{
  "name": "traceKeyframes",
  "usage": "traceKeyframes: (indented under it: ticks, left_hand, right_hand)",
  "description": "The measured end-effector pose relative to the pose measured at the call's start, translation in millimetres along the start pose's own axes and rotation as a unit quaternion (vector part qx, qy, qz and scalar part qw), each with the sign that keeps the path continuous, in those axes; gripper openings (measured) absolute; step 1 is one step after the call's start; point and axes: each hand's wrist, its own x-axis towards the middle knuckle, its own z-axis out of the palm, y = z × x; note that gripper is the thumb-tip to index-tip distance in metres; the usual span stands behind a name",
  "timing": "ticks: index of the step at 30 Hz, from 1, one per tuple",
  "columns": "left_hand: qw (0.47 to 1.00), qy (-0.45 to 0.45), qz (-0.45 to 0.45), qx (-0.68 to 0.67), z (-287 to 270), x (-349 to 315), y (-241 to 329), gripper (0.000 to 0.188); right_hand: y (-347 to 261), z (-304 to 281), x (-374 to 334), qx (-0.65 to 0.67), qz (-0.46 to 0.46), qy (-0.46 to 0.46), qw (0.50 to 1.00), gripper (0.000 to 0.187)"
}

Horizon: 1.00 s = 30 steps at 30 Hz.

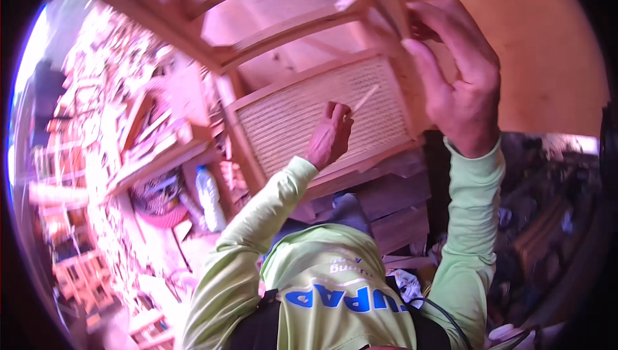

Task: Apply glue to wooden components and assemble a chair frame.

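Note:
A wooden furniture frame [283,31] with curved cross rails stands in front of me. Low in it sits a panel [283,121] of fine ribbed or woven pale material, edged with wood. My left hand [329,136] is closed just over this panel, a thin pale stick [367,96] jutting from its fingers toward the upper right. Whether the stick touches the panel, I cannot tell. Higher up on the right, my right hand [463,76] has its thumb and curled fingers at the edge of the frame's right upright, gripping it; the far fingertips are partly hidden.
A broad smooth wooden board [541,47] fills the upper right. At left are a clear bottle with a blue cap [209,199], a round basket [158,202], a wooden plank [158,160], and heaps of wood scraps [96,86]. Dark clutter lies at the lower right.

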Motion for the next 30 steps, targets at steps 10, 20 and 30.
traceKeyframes:
  ticks: [10, 20, 30]
  left_hand:
    - [0.879, 0.281, -0.384, -0.043, -85.7, -143.0, -44.1, 0.019]
    - [0.899, 0.262, -0.266, 0.227, -106.1, -143.6, -3.9, 0.032]
    - [0.942, 0.098, -0.057, 0.314, -145.2, -54.4, -26.4, 0.030]
  right_hand:
    - [9.3, 109.9, -33.8, -0.063, -0.073, -0.214, 0.972, 0.033]
    - [46.3, 200.5, -90.9, -0.164, -0.143, -0.292, 0.931, 0.022]
    - [47.5, 231.1, -95.9, -0.133, -0.160, -0.261, 0.943, 0.023]
